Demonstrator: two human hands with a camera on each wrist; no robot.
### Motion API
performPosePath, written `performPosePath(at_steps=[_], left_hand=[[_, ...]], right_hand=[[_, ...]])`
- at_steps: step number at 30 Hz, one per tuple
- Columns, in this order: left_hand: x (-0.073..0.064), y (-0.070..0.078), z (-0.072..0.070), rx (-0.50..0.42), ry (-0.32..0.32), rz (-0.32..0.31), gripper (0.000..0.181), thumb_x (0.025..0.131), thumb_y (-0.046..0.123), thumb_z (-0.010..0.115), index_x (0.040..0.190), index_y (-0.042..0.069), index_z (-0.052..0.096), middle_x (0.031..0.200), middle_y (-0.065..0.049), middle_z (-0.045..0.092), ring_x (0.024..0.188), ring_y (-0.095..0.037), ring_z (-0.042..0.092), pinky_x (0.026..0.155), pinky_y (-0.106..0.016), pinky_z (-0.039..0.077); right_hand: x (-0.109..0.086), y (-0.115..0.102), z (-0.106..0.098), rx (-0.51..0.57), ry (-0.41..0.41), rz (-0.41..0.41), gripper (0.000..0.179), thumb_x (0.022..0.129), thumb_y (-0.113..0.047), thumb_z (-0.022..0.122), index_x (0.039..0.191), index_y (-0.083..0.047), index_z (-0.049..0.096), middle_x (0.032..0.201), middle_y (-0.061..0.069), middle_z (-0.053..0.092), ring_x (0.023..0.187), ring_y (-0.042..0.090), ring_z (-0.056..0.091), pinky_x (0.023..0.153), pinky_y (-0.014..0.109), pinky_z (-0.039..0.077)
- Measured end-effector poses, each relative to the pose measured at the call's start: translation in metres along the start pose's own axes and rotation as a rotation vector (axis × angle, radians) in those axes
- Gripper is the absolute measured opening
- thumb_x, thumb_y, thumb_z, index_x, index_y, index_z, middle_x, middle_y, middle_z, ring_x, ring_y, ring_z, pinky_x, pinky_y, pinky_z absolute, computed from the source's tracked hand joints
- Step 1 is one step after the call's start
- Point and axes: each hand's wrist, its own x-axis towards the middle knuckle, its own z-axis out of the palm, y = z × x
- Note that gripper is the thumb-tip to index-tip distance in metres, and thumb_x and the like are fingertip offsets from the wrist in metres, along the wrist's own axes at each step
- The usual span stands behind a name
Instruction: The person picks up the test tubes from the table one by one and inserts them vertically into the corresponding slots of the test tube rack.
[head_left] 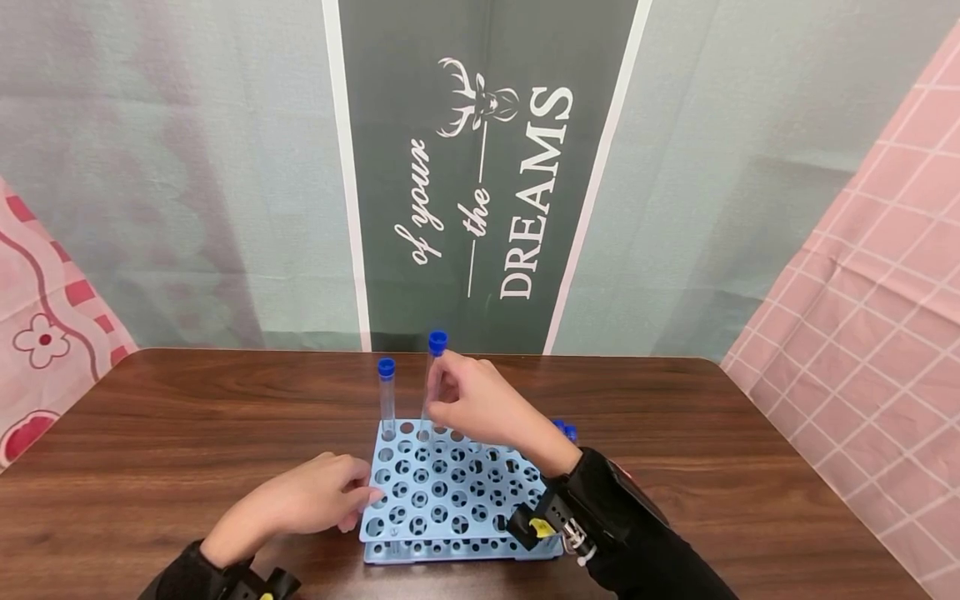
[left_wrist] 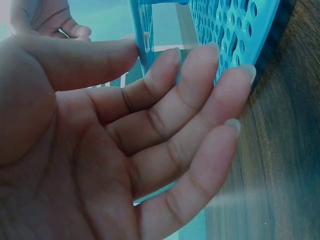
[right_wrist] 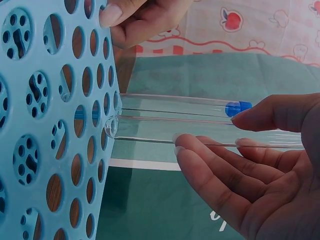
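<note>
A light blue test tube rack [head_left: 438,492] with rows of round holes stands on the table. My right hand [head_left: 480,400] pinches a clear test tube [right_wrist: 150,131] with a blue cap [head_left: 438,342] between thumb and fingers. The tube is nearly upright, its rounded bottom at a hole in the rack's back row; whether it has entered cannot be told. A second capped test tube [head_left: 387,400] stands in the back left corner hole. My left hand [head_left: 318,496] holds the rack's left edge, thumb [left_wrist: 120,57] against the top plate and fingers curled beside it.
More blue caps [head_left: 566,430] show behind my right forearm, near the rack's right side; what is below them is hidden. The brown wooden table [head_left: 247,400] ends at a hanging green and grey cloth [head_left: 487,317] with white lettering. Pink cloths hang on both sides.
</note>
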Motion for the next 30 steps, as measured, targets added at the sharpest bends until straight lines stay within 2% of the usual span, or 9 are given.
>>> performPosePath(at_steps=[7, 18, 30], left_hand=[[-0.001, 0.000, 0.000, 0.009, 0.008, 0.009, 0.027, 0.091, 0.024, 0.056, 0.067, 0.012, 0.052, 0.052, 0.008, 0.047, 0.046, -0.004, 0.041, 0.046, -0.022, 0.034], [-0.001, 0.000, 0.000, 0.017, 0.018, 0.018, 0.027, 0.091, 0.024, 0.056, 0.067, 0.012, 0.052, 0.051, 0.009, 0.048, 0.045, -0.003, 0.041, 0.046, -0.022, 0.034], [0.000, 0.000, 0.000, 0.013, 0.010, 0.011, 0.026, 0.091, 0.023, 0.056, 0.067, 0.012, 0.053, 0.052, 0.008, 0.048, 0.046, -0.004, 0.042, 0.047, -0.022, 0.035]], right_hand=[[0.005, 0.001, 0.004, -0.028, 0.013, -0.015, 0.007, 0.083, 0.001, 0.057, 0.086, -0.003, 0.051, 0.076, 0.004, 0.063, 0.058, 0.013, 0.058, 0.051, 0.025, 0.047], [0.010, -0.004, 0.008, -0.065, 0.016, 0.006, 0.007, 0.085, -0.002, 0.058, 0.089, -0.005, 0.052, 0.083, 0.003, 0.062, 0.065, 0.010, 0.057, 0.059, 0.022, 0.047], [0.014, -0.004, 0.008, -0.059, 0.009, 0.020, 0.007, 0.088, -0.003, 0.057, 0.092, -0.004, 0.052, 0.084, 0.005, 0.062, 0.068, 0.011, 0.059, 0.060, 0.022, 0.047]])
